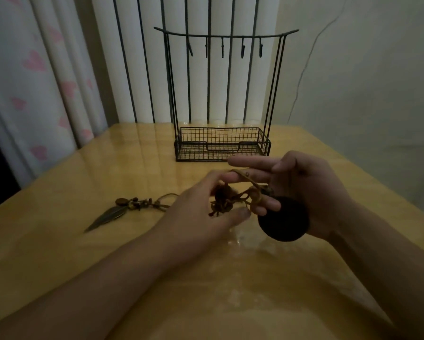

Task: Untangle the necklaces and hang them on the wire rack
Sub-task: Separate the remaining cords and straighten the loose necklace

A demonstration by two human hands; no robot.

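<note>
Both hands are up off the table [58, 253], working a knot of brown cord [230, 200] betw. them, just in front of the wire rack [222, 94]. Left hand [201, 212]: grip is narrow, thumb and forefinger pinching into the tangle w/ a dark bead cluster right at the fingertips. Right hand [306, 190]: index finger held out straight, a cord loop draped over the middle finger, lower fingers curled round the cord; a dark round pendant [283, 219] hangs below that hand, just above the table. Second necklace, w/ a feather pendant [105, 218] and beads, lies flat on the table to the left; its cord runs toward the left hand, but can't tell if it's linked into the knot, since the hand covers that part. Rack stands at the far side of the table, hooks [222, 47] on the top bar all bare, so nothing is hung yet; prob. early-to-mid untangling. Risks: pulling the hands apart too hard would likely cinch the knot tighter. The round pendant looks heavy, so its swing could drag loops back thru. If the feather piece is connected, a sharp tug could skid it across or off the table. Dim light makes strands hard to separate by eye.
</note>
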